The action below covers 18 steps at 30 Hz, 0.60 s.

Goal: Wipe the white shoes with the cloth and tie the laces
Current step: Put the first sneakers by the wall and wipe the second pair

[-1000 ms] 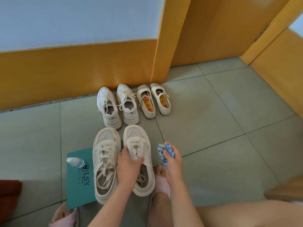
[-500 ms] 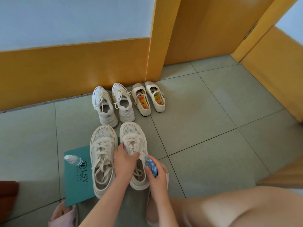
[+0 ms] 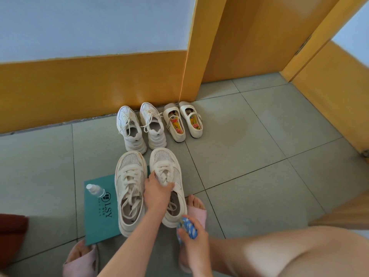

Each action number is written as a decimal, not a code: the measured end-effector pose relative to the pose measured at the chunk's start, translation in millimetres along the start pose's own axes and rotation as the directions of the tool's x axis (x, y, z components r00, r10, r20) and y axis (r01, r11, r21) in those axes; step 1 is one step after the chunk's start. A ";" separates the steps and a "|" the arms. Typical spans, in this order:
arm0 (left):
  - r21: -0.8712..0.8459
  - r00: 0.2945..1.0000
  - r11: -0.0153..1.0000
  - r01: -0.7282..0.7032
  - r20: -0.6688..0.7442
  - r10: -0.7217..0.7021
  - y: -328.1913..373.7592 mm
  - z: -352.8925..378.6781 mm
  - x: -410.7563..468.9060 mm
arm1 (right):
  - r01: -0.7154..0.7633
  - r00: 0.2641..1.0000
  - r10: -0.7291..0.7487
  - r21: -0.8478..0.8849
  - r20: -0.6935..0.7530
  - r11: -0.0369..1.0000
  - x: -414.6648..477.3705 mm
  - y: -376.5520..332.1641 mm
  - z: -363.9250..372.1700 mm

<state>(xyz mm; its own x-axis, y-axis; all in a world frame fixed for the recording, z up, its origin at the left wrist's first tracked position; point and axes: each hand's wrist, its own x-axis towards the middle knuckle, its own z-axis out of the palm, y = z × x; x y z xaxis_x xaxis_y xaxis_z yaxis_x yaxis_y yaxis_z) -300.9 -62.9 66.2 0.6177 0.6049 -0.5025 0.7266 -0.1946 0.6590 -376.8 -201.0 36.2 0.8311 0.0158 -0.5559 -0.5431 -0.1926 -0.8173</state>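
Observation:
Two cream-white lace-up shoes stand side by side on the grey tiles in front of me. The left shoe (image 3: 130, 191) lies partly on a teal folder. My left hand (image 3: 157, 193) grips the right shoe (image 3: 166, 170) over its laces and tongue. My right hand (image 3: 192, 239) holds a bunched blue-and-white cloth (image 3: 187, 228) against that shoe's heel. The laces of both shoes look loose.
A white sneaker pair (image 3: 140, 128) and a strap-shoe pair (image 3: 182, 120) stand by the orange wall. A small clear spray bottle (image 3: 95, 190) lies on the teal folder (image 3: 97, 216). My feet in pink slippers (image 3: 196, 213) flank the shoes; my knee fills the lower right.
My right hand has carried the cloth from beside the right shoe's middle down to its heel. My left hand has stayed gripping the laces. The view has shifted slightly.

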 end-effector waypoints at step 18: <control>0.135 0.945 0.989 -0.061 -0.311 0.100 -32.6 -67.7 5.5 | 0.073 0.981 -0.104 0.183 0.167 0.980 60.3 -128.9 59.1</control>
<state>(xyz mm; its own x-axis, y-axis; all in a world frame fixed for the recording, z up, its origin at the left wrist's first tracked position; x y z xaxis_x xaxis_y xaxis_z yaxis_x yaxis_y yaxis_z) -341.6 -1.0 79.9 0.5631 0.7924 -0.2346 0.7218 -0.3334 0.6065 -263.7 -117.3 99.0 0.8515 0.1989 -0.4852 -0.4937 -0.0077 -0.8696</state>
